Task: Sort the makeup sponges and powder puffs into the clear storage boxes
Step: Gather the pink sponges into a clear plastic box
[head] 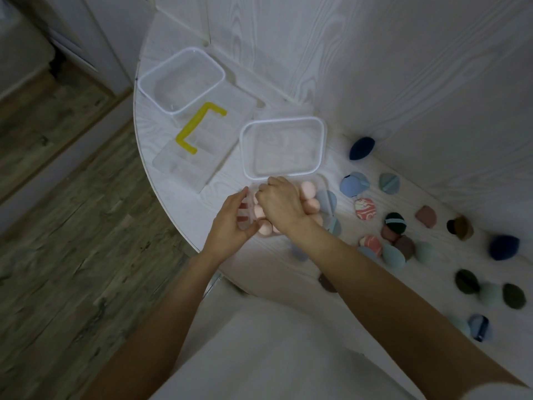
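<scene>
**A:** Sponges, the peach egg-shaped ones (308, 186), sit packed in the clear box (323, 180) at the near edge of the bench (161, 134), close to its rounded left rim; so which step is this?

**B:** Filling that box, I judge; the right hand (281, 204) is down among the peach sponges, fingers curled, its grip closed over one or pressing it in; I cannot tell which; the left hand (230, 226) steadies the box's left wall with a narrow pinch.

**A:** And the rest?

**B:** Two more clear boxes stand farther back; one (284, 176) touches the far side of the filling box, the other (181, 82) is toward the far left edge; both look empty; a clear lid with a yellow handle (199, 129) lies between them; loose pieces (364, 208) are scattered along the right side of the bench, well apart from the boxes.

**A:** What are they like?

**B:** Soft and matte, I would guess squashy; rounded teardrops in navy, teal and dark green; flatter round puffs with a ribbon band in pale blue; a couple marbled pink; the boxes are hard, thin plastic with white rims.

**A:** Next move?

**B:** Probably freeing the right hand and reaching right for another piece; it calls for matching by kind or colour, and a light squeeze.
</scene>
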